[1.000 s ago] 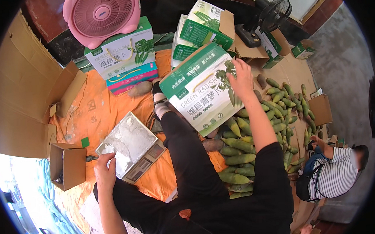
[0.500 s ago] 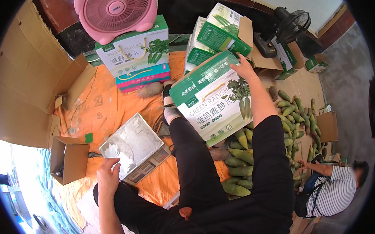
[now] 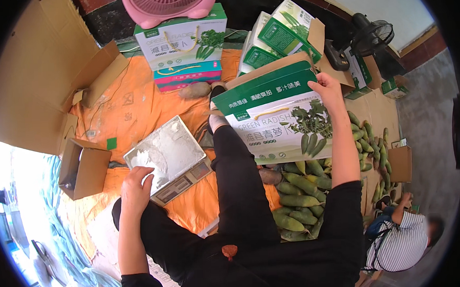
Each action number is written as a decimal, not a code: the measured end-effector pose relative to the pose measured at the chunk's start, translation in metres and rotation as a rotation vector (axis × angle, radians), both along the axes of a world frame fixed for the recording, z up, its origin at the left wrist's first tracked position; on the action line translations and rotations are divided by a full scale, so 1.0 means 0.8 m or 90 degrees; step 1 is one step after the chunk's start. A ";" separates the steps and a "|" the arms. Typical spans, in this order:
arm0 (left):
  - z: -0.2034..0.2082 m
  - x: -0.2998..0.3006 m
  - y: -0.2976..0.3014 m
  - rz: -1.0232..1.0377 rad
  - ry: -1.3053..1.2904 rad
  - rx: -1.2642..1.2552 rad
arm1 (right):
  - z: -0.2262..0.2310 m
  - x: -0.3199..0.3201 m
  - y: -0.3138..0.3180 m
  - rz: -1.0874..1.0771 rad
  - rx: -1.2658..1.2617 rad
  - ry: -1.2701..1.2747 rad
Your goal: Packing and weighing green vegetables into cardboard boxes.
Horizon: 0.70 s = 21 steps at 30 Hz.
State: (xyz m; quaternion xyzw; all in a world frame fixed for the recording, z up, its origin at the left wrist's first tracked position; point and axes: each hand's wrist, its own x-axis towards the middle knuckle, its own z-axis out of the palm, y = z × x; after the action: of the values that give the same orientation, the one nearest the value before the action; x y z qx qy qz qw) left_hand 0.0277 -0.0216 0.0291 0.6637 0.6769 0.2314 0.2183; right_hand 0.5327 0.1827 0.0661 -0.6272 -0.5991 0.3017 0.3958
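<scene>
A green-and-white carton (image 3: 263, 137), printed with leafy green radishes and fitted with a yellow cord handle, stands tilted beyond my right knee. My right hand (image 3: 326, 90) grips its upper right edge, thumb on the front face; some fingers are hidden behind the flap. Beside my left knee, my left hand (image 3: 136, 189) hovers at the near left edge of a weighing scale (image 3: 176, 151), its fingers loosely bent, thumb apart and nothing visible in them. White powdery smears or a crumpled film cover the scale's pan. Green radishes (image 3: 299, 192) lie heaped just below the carton.
A pink fan (image 3: 167, 5) sits on stacked gift cartons (image 3: 182, 45) at the back. More cartons (image 3: 282, 36) and a black fan (image 3: 371, 34) stand back right. An open brown box (image 3: 85, 170) is at left. A person in a striped shirt (image 3: 401, 241) crouches at right.
The carton's top has swung rightward and its flap has lifted, with my right hand holding the edge. My left hand stays by the scale. The view has shifted, and the other person's arm has moved.
</scene>
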 end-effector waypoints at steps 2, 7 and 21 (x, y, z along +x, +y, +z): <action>-0.003 0.004 0.002 -0.002 -0.010 0.003 | 0.030 -0.022 -0.022 0.022 0.059 -0.023; 0.001 -0.011 -0.018 0.027 -0.021 0.001 | 0.117 -0.120 -0.045 0.084 0.256 -0.078; 0.057 -0.094 -0.026 0.291 -0.538 0.178 | 0.125 -0.351 -0.012 0.463 0.374 0.298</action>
State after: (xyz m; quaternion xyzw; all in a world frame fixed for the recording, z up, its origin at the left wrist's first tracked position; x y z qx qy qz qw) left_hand -0.0476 -0.0422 0.0750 0.3696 0.6201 0.6105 0.3259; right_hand 0.2519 0.1731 0.1664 -0.1571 -0.7332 0.3710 0.5478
